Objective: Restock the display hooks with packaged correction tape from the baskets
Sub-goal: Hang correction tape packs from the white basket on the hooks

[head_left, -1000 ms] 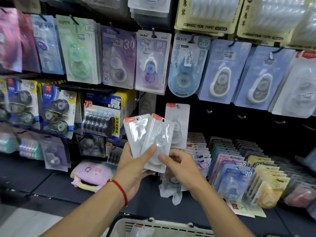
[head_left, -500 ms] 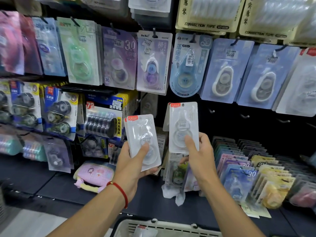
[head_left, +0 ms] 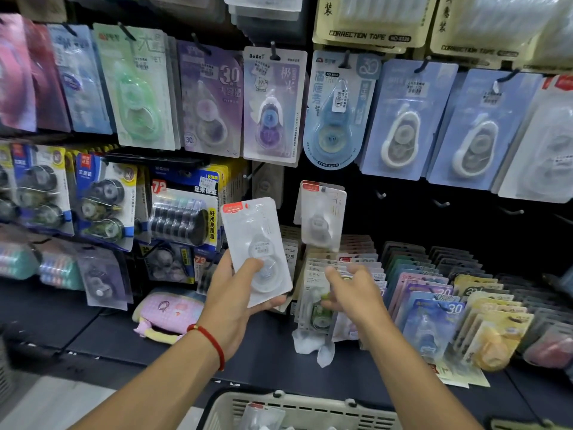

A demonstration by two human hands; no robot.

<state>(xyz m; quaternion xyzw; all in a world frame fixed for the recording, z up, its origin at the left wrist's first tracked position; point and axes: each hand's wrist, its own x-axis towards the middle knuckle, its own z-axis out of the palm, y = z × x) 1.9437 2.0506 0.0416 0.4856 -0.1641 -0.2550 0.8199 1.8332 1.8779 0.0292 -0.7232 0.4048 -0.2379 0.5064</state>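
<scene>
My left hand point(head_left: 237, 293) grips a white correction tape pack point(head_left: 255, 243) with a red tab at its top, held upright in front of the display. To its right, white packs of the same kind point(head_left: 322, 215) hang on a display hook. My right hand point(head_left: 353, 293) is below those hanging packs, fingers loosely curled and holding nothing. A beige basket point(head_left: 297, 409) sits at the bottom edge with more white packs point(head_left: 263, 418) inside.
Rows of hanging correction tape packs point(head_left: 273, 103) fill the wall above. Bare hooks point(head_left: 443, 203) stick out of the dark panel at right. Upright packs point(head_left: 434, 308) stand in rows on the shelf, and a pink pouch point(head_left: 167, 311) lies at left.
My right hand has let go of the pack it held up; that pack now hangs on the hook. The hand has dropped lower. My left hand keeps its pack.
</scene>
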